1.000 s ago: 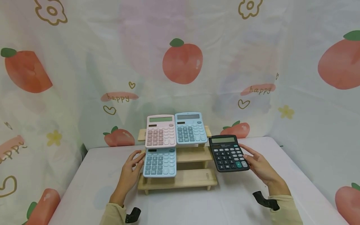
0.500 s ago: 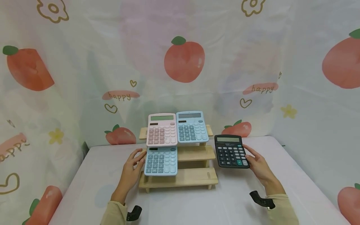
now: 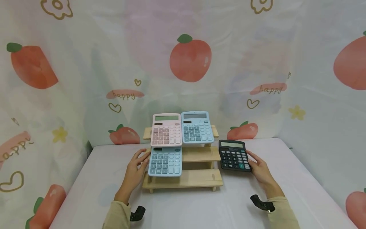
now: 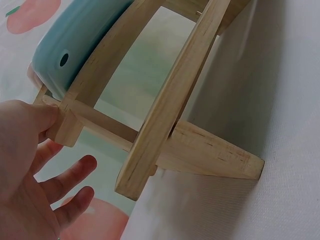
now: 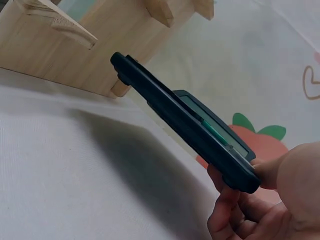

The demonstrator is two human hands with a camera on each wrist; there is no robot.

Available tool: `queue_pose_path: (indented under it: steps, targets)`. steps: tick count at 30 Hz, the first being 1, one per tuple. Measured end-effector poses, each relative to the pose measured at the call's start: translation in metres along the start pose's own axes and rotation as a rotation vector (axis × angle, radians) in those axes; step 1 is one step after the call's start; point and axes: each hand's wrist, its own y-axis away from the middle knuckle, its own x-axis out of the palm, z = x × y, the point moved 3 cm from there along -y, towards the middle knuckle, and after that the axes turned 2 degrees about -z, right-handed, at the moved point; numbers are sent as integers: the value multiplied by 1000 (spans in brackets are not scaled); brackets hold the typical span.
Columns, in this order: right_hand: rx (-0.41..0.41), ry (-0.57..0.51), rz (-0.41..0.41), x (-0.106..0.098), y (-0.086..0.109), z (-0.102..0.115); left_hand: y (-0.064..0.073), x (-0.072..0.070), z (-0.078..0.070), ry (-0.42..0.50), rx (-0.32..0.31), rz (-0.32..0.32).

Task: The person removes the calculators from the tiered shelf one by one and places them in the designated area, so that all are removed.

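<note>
With the right hand (image 3: 262, 171) pinching the black rectangular plastic calculator (image 3: 233, 156) by one edge, lower right in the head view, a firm, level hold should prevent tipping while the left hand (image 3: 133, 171) grips the three-tiered pale wooden stand (image 3: 197, 179) at lower centre.

Left hand (image 4: 27, 170), lower left: thumb and a finger pinch the end of a wooden stand (image 4: 170, 100), two other fingers apart from it | light-blue calculator (image 4: 80, 42), upper left: on stand, dark oval hole in side | pinkish edge (image 4: 33, 76) behind, perhaps another calculator | white tabletop (image 4: 290, 130), right | peach-print backdrop (image 4: 97, 221), bottom left.
</note>
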Motion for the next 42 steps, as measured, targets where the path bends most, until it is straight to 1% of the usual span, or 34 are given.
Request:
queue_pose_path:
  steps: [10,12,17,19,21,25,32,35,38,42]
  targets:
    - [35,96,-41,3,2,-4,1,1,0,-10,-32,10]
    - [48,104,-78,3,1,-5,1,1,0,-12,-36,10]
    - [65,125,-238,0,-2,-7,0,1,-2,-16,-34,11]
    - [55,156,-266,0,-2,-5,0,2,-2,-15,-31,11]
    - [43,199,-264,0,0,-1,0,1,-3,-15,-27,10]
    - [33,281,-234,1,5,9,0,1,-3,-14,-16,8]
    - [30,520,-198,4,11,26,0,1,-3,-11,-5,1]
    - [50,548,-176,6,12,27,0,1,-3,-9,-5,4]
    - [60,562,-173,6,13,28,0,1,-3,-7,-9,6]
    - [39,577,-186,6,13,32,1,1,-3,-8,-12,0]
